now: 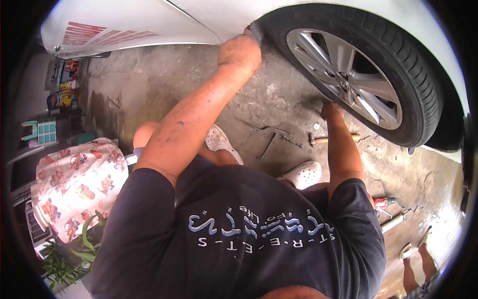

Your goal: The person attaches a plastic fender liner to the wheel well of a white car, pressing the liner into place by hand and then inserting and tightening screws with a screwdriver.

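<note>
My left hand (241,52) is closed at the lower edge of the white car body (209,10), by the front of the wheel arch. Its fingertips are hidden, so I cannot make out what they grip. Down at the bottom of the tire (423,89), my right hand (331,109) reaches in beside the silver alloy wheel (343,79); its fingers are out of sight. Beneath my right forearm lies a hammer (313,140) with a wooden handle. A dark metal bar tool (268,146) rests on the concrete between my feet, close to a small pale ring (316,126).
Right of me lie a red power tool (382,203) and a long pale tube-shaped tool (397,221). Another person's legs (412,269) stand at the lower right. On the left are a patterned cloth cover (82,187), green plants (62,264) and a teal plastic item (46,132).
</note>
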